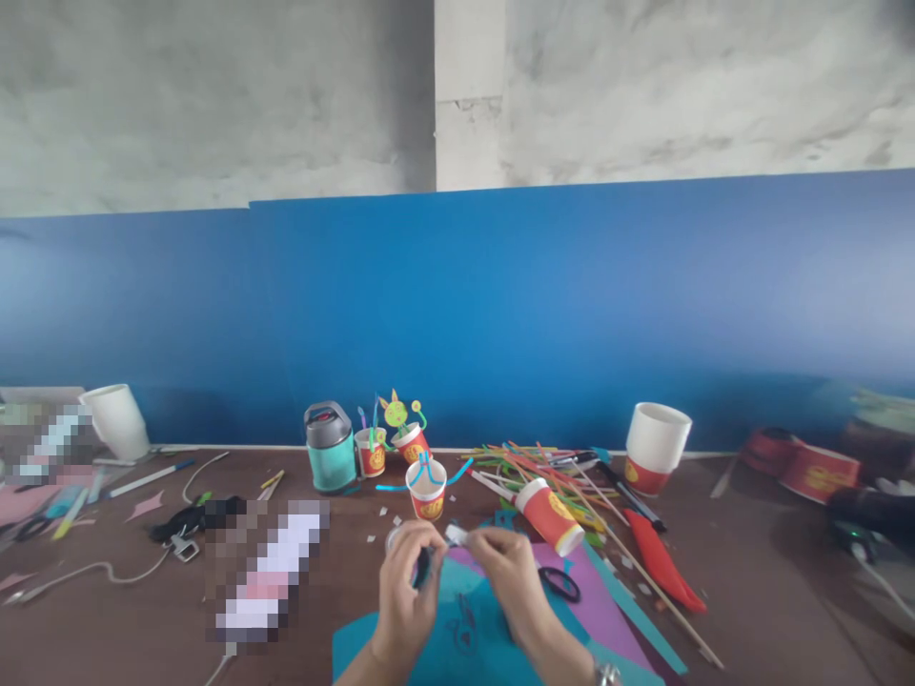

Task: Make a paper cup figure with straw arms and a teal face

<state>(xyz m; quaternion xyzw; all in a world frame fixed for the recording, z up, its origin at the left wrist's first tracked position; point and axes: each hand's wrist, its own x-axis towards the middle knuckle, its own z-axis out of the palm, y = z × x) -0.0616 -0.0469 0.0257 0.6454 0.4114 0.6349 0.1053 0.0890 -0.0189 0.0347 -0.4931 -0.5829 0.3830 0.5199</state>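
Both hands are close together above a teal sheet of paper (493, 657) with a dark drawing on it. A small white piece (456, 535) is between the fingertips, pinched by my right hand (506, 572). My left hand (409, 586) is closed, its fingers curled round a dark roundish thing, possibly a tape roll, that is mostly hidden. Just beyond the hands stands a red and white paper cup (427, 497) with blue pipe cleaners. Black scissor handles (559, 584) lie on purple paper (597, 605) beside my right hand.
Behind stand a teal flask (333, 459) and a cup with a yellow-green figure (396, 412). To the right are a tipped cup (550, 516), coloured sticks (533, 467), a red pouch (661, 562) and stacked white cups (656, 443). A white cable (107, 572) lies left.
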